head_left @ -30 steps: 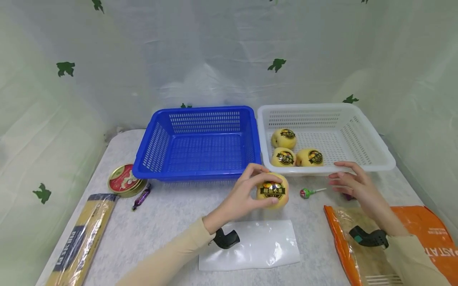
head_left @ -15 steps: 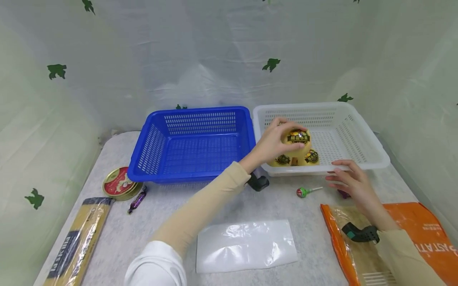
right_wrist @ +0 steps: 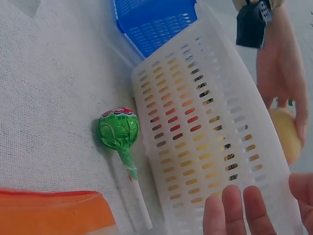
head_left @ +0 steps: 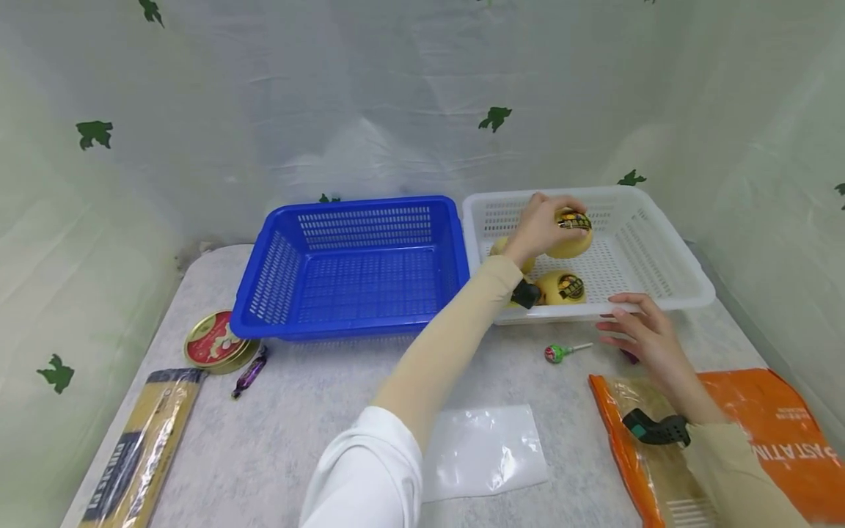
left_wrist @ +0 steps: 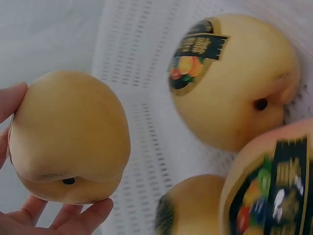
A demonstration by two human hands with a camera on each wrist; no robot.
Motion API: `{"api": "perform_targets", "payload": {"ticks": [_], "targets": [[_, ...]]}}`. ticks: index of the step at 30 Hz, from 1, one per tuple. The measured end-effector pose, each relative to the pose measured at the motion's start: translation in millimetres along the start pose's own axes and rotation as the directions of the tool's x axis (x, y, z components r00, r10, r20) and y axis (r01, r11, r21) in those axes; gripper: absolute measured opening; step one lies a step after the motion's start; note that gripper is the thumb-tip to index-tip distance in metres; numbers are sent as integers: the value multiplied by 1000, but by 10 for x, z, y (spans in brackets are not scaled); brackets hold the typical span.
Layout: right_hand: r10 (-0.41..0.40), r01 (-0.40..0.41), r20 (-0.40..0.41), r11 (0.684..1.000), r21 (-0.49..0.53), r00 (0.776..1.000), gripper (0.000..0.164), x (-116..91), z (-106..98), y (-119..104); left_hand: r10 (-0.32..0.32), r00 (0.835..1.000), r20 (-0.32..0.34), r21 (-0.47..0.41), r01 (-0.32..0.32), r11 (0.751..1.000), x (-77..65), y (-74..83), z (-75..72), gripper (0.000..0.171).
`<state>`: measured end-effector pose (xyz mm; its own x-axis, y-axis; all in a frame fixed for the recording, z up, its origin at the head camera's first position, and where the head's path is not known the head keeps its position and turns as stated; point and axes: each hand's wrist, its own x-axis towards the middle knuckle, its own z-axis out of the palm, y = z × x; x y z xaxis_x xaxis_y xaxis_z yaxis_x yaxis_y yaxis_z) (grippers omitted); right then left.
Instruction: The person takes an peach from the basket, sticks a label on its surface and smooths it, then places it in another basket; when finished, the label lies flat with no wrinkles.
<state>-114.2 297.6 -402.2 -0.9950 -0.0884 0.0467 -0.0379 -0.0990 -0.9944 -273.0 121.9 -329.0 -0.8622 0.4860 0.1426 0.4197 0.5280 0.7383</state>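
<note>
My left hand (head_left: pixel 540 226) grips a yellow peach (head_left: pixel 571 243) with a black label, thumb and fingers around its sides, over the middle of the white basket (head_left: pixel 662 249). More peaches, such as one by the front wall (head_left: pixel 560 289), lie in the basket's left part, some partly behind my left wrist. Up close in the left wrist view, the held peach (left_wrist: pixel 73 132) is apart from the others (left_wrist: pixel 239 83). My right hand (head_left: pixel 643 334) stays before the basket's front rim, fingers loosely bent and holding nothing. Near it lies a green-wrapped lollipop (head_left: pixel 553 354).
Left of the white basket stands a blue basket (head_left: pixel 370 328). At the table's left lie a red-topped tin (head_left: pixel 213 341), a purple wrapped candy (head_left: pixel 249 374) and a spaghetti pack (head_left: pixel 141 447). A white plastic pouch (head_left: pixel 485 455) lies in front; an orange bag (head_left: pixel 782 433) lies right.
My left hand has carried the peach from in front of the baskets up and to the right, over the white basket. My right hand has hardly moved.
</note>
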Motion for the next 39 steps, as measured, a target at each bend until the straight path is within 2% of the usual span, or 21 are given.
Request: {"api": "perform_targets", "payload": {"ticks": [5,9,13,16,21,25,30,35,39], "targets": [[-12,11,8,1000,26,1000,20,-1,4,15,-89,996,-1,36,89,995,44,-4,171,34],[-18,17,15,999,38,1000,21,-7,-6,29,-131,991,11,48,130,990,42,-2,232,32],[-24,23,20,998,56,1000,20,-7,-12,36,-165,986,40,83,161,983,21,-20,228,31],[-30,29,17,998,62,999,19,-3,-9,35,-193,981,31,115,188,975,6,-33,205,32],[-38,37,18,996,76,999,19,8,6,39,-198,980,2,255,191,948,-1,-39,171,37],[-29,28,17,998,64,999,20,14,18,39,-218,976,20,308,202,930,-7,-57,156,41],[-8,8,-1,1000,22,1000,21,8,28,37,-258,961,97,270,224,936,-28,-140,94,40],[-15,15,-1,999,31,1000,22,-4,15,44,-216,955,202,180,181,967,-68,-226,-37,34],[-14,14,-3,1000,24,1000,22,-11,13,51,-151,962,229,75,137,988,-146,-258,-247,35]]}}
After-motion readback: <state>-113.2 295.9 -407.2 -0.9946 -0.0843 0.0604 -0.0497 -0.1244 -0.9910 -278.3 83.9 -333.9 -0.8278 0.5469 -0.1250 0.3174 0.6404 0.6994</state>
